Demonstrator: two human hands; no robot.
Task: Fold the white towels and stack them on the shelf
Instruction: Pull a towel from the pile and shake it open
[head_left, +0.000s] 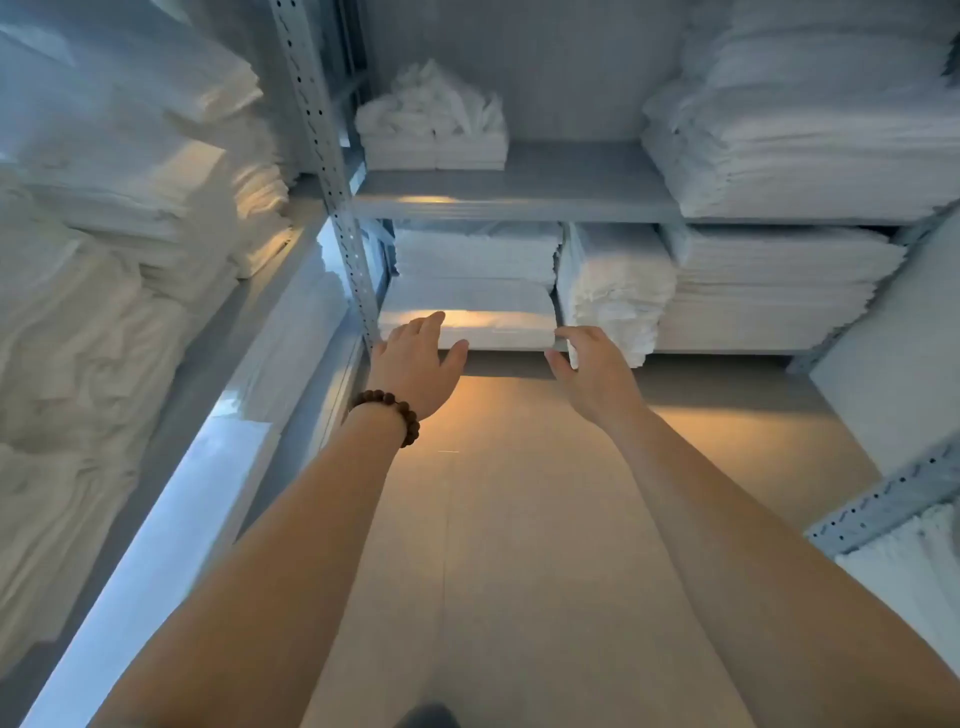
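A folded white towel (498, 325) lies at the front of the lower shelf (727, 351), ahead of a taller stack of folded white towels (478, 252). My left hand (415, 364), with a bead bracelet on its wrist, reaches to the towel's left end, fingers straight and touching its front edge. At the towel's right end, my right hand (592, 364) is relaxed and open, fingers loosely bent close to the corner. Neither hand grips anything.
A grey metal rack with an upright post (332, 171) holds more white linen: a small pile (434, 124) on the upper shelf, tall stacks (779, 286) to the right, rumpled piles (93, 312) on the left rack. Bare beige floor (519, 519) lies below my arms.
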